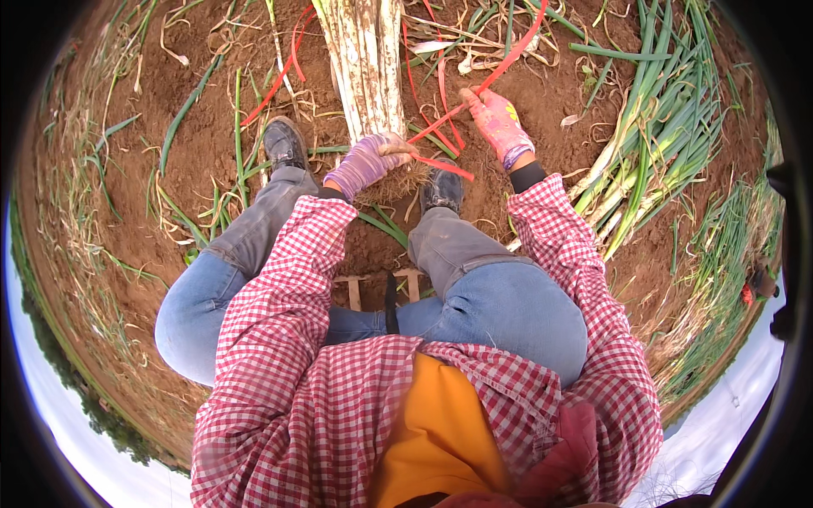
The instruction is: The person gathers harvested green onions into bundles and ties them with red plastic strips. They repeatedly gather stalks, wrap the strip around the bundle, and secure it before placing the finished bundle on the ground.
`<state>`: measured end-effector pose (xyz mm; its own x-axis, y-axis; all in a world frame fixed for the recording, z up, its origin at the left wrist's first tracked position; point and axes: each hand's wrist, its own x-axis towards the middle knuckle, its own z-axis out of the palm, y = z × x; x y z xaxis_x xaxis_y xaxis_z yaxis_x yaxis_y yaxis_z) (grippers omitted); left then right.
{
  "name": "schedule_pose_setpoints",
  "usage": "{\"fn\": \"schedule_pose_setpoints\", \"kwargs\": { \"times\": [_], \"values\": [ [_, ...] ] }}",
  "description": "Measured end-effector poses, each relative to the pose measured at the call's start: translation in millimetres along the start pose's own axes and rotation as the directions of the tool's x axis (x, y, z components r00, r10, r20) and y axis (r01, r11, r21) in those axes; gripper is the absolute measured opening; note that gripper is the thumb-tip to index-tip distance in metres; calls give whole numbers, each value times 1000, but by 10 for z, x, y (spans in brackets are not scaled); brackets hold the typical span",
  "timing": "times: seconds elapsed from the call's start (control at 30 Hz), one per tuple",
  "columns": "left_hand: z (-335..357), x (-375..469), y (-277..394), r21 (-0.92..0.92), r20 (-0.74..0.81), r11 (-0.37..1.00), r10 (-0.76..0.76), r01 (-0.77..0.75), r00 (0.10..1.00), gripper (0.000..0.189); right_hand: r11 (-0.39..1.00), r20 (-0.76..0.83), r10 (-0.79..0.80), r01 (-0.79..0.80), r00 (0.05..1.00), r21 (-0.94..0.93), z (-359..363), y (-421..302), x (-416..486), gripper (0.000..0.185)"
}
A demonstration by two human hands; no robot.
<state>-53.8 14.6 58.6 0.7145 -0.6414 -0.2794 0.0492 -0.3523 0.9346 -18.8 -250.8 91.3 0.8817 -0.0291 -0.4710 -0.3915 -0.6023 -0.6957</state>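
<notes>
A thick bundle of green onions (367, 70) lies on the soil before me, its white soil-marked stalks pointing away and its roots (397, 189) towards me. My left hand (368, 162), in a purple glove, is at the root end and pinches a red plastic strap (438, 124) there; the strap's short end sticks out to the right. Farther along, the same strap passes through the closed fingers of my right hand (498, 124), in a pink patterned glove, and runs up to the top edge. Whether the strap passes under the bundle is hidden.
Loose green onions (660, 133) lie in a pile on the right. More red straps (277, 89) are on the soil to both sides of the bundle. My shoes (284, 143) flank the root end. A slatted seat or crate (375, 286) shows between my legs. Scattered leaves (184, 114) litter the ground.
</notes>
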Motion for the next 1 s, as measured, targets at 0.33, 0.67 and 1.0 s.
{"fn": "schedule_pose_setpoints", "kwargs": {
  "times": [0.33, 0.67, 1.0],
  "values": [
    [283, 116, 72, 295, -419, 864, -268, 409, 867, 24, 877, 247, -471, 418, 847, 236, 360, -844, -121, 42],
    [340, 119, 154, -549, -499, 803, -536, 231, 681, 15, 883, 372, -371, 447, 851, -141, 591, -257, -205, 39],
    [132, 78, 237, 480, -287, 769, -316, 421, 904, 29, 936, 191, -352, 347, 916, 60, 912, 74, -270, 31]
  ]
}}
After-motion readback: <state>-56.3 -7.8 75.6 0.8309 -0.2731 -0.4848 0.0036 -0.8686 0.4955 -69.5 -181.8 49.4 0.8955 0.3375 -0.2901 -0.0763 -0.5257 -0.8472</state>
